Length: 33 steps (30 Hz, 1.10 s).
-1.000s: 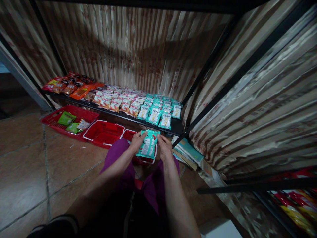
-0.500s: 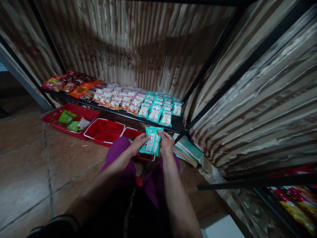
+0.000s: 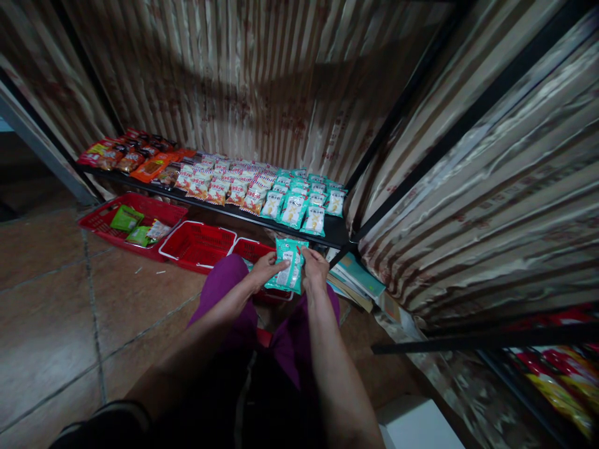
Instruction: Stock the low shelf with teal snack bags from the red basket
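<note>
A teal snack bag [image 3: 291,274] is held between my two hands above a red basket at my knees, its label side turned up. My left hand [image 3: 262,272] grips its left edge, the thumb lying across the front. At the upper right edge, my right hand [image 3: 315,267] pinches the bag with thumb and fingers. Just beyond, on the low black shelf [image 3: 336,232], stand rows of matching teal bags [image 3: 294,207]. Left of those are white and orange snack bags [image 3: 218,189], then orange packets [image 3: 153,166] and red bags [image 3: 110,156].
On the floor under the shelf's front edge stand a red basket [image 3: 196,240] and another red basket [image 3: 93,218] holding green packets [image 3: 127,218]. Books or folders [image 3: 360,274] lie at the right by the shelf post. A white box [image 3: 418,424] sits at the lower right.
My left thumb has slid slightly further across the front of the bag. Both hands keep hold of it in nearly the same place.
</note>
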Motion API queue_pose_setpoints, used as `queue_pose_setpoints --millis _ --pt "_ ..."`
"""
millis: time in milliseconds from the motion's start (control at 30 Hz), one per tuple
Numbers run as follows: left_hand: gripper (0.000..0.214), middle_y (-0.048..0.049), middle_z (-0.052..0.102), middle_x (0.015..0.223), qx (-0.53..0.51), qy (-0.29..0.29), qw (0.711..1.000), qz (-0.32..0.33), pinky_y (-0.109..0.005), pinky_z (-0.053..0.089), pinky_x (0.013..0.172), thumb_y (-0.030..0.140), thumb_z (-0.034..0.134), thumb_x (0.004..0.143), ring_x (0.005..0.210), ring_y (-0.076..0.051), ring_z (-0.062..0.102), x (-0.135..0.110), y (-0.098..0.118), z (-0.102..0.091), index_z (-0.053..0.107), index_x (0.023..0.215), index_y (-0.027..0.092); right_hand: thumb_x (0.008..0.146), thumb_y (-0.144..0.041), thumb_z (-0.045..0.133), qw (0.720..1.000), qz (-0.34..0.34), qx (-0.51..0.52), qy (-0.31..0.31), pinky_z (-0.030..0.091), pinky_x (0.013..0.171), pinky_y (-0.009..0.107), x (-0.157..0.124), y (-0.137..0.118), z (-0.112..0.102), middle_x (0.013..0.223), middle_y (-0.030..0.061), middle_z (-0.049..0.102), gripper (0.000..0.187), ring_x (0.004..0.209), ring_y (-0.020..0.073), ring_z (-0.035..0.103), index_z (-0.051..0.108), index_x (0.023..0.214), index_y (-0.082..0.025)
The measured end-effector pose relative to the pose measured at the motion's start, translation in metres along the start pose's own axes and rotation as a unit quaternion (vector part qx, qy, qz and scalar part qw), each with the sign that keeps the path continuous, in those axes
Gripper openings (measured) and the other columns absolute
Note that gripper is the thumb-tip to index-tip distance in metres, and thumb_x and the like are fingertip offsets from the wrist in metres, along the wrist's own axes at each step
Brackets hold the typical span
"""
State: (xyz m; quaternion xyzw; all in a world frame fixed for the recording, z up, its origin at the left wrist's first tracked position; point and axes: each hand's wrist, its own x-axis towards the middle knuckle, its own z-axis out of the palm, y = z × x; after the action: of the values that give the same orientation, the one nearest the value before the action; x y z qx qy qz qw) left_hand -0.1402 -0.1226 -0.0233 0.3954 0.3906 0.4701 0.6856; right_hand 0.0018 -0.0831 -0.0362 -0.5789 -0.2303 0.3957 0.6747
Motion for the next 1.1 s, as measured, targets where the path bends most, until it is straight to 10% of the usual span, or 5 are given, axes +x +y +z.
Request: queue_pose_setpoints --millis 367,533,1100 --pt "0.047 -0.0057 0.07 0.077 -0.054 0.123 0.991 0.023 -0.029 0.05 0.064 0.044 0.085 0.052 0.064 -0.017 0.063 0.009 0.003 -0.001 0.067 0.083 0.013 0.066 -0.061 0.067 0.985 0.106 -0.05 -0.128 0.051 0.054 0.025 -0.032 -0.002 -0.02 0.081 0.0047 0.073 0.046 0.066 0.0166 0.066 0.071 0.086 -0.02" --pt "0.05 -0.0059 0.071 0.083 -0.106 0.146 0.983 0.031 -0.03 0.052 0.069 0.047 0.082 0.053 0.069 -0.016 0.065 0.016 -0.003 -0.002 0.063 0.086 0.015 0.053 -0.045 0.083 0.975 0.131 0.017 -0.177 0.056 0.066 0.026 -0.051 0.002 -0.029 0.086 0.0009 0.073 0.042 0.074 0.0141 0.067 0.071 0.087 -0.022" --pt "0.051 -0.0092 0.064 0.112 -0.058 0.206 0.971 0.107 -0.035 0.043 0.095 0.031 0.077 0.064 0.109 -0.022 0.058 0.023 -0.001 -0.009 0.057 0.109 0.017 0.048 -0.031 0.08 0.992 0.047 0.095 -0.075 0.054 0.067 0.028 -0.053 0.014 -0.023 0.078 0.0029 0.073 0.044 0.068 0.0148 0.066 0.072 0.089 -0.017"
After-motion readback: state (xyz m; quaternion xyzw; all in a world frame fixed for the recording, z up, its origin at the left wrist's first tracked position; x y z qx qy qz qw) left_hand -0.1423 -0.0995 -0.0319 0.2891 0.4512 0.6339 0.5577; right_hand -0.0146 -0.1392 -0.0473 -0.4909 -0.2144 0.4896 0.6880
